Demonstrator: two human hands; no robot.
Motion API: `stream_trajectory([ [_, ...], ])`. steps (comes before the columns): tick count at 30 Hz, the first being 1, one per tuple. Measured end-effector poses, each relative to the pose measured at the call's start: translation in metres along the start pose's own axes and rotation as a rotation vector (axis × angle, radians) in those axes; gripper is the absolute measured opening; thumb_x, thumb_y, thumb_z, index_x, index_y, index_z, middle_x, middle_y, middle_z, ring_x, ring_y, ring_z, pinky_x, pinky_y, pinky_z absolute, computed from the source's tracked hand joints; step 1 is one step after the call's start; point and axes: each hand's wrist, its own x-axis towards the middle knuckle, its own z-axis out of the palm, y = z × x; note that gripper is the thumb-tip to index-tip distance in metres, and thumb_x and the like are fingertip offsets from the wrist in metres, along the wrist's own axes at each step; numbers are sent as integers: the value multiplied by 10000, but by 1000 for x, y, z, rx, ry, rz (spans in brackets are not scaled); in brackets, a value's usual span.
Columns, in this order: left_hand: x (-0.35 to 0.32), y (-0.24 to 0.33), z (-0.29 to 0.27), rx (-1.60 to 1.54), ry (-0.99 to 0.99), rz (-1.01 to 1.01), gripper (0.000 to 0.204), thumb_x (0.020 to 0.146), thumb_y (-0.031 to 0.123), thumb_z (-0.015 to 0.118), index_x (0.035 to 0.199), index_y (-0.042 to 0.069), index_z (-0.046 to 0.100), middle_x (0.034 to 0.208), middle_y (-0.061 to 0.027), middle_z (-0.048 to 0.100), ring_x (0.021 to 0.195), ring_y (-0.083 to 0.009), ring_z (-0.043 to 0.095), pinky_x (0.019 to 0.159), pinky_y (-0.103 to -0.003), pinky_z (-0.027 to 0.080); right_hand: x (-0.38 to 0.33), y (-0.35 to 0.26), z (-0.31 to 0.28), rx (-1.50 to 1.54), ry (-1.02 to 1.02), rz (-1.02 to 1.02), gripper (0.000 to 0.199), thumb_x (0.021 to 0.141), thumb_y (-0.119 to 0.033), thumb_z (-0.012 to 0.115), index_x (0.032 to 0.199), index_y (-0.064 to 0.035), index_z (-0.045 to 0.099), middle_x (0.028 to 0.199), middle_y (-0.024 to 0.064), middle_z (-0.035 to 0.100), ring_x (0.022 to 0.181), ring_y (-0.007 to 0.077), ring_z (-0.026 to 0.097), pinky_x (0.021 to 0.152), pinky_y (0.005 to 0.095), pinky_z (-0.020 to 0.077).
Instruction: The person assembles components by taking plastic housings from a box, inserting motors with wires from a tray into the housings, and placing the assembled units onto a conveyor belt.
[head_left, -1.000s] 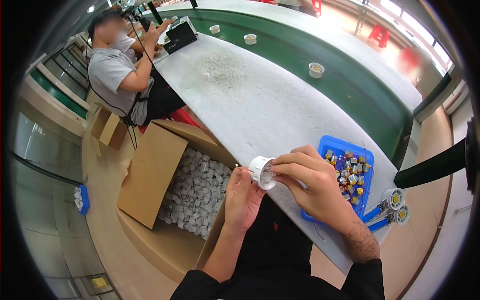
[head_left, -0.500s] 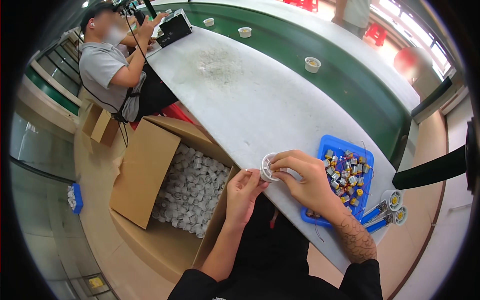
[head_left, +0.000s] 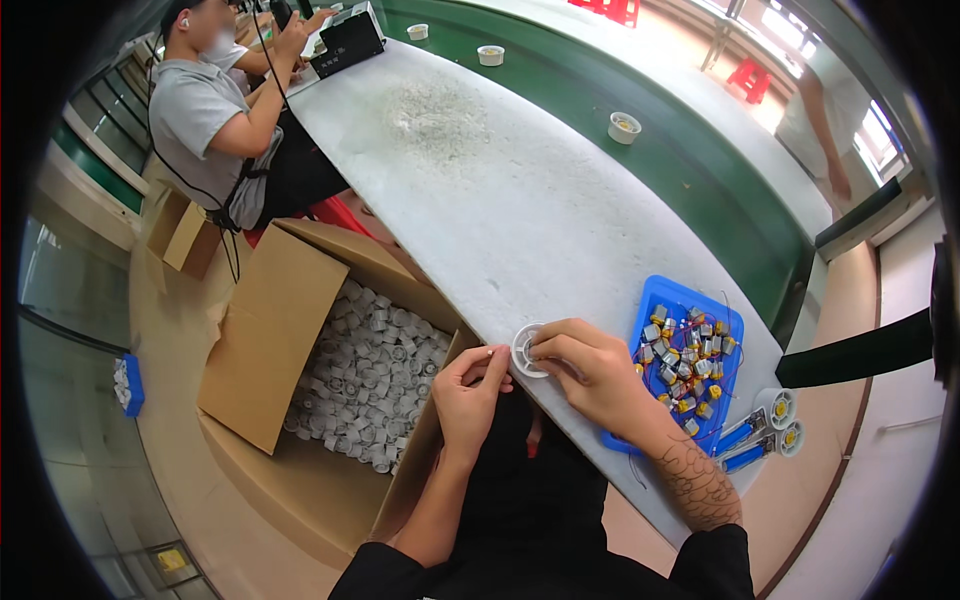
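At the near table edge, my right hand (head_left: 590,372) is closed on a white round plastic housing (head_left: 521,352), its fingers reaching into the open ring. My left hand (head_left: 468,402) is just left of the housing, thumb and forefinger pinched together. A tiny pale tip shows at those fingers, too small to name. Right of my right hand lies a blue tray (head_left: 655,290) of small silver motors (head_left: 684,370) with yellow ends and thin red and dark wires. Below my left hand's side stands an open cardboard box (head_left: 270,350) full of white plastic parts (head_left: 370,375).
Two white round units with blue cylinders (head_left: 745,455) lie at the table's right end. Several white cups (head_left: 624,127) sit on the green conveyor belt (head_left: 560,100). A seated co-worker (head_left: 205,120) works at the far left by a black box (head_left: 347,42). A dark green post (head_left: 855,352) juts in at right.
My left fingers have drawn slightly back from the housing, while my right hand keeps hold of it. The view has shifted a little. A person at the far right has moved.
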Motion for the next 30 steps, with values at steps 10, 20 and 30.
stream_trajectory([
  [10,2,-8,-10,-221,-3,-73,215,1031,167,596,1043,-47,583,933,-149,710,751,-168,708,656,-267,592,1,-9,-1,-398,-62,-135,218,786,-152,797,962,-45,726,1070,94,686,987,273,631,816,390,533],
  [20,0,-1,-10,-137,14,57,220,1048,182,563,1071,-37,557,1008,-159,702,850,-175,709,742,-289,606,-3,-10,4,-281,-107,-13,271,791,-95,787,1042,-40,701,1206,152,612,992,289,653,820,379,581],
  [30,2,14,-20,-274,-51,-1,243,1070,230,509,1090,-10,488,1066,-234,696,949,-273,729,797,-336,614,0,-6,1,-207,-129,-56,268,788,-41,745,1054,-38,708,1308,155,592,1044,298,646,864,384,577],
])
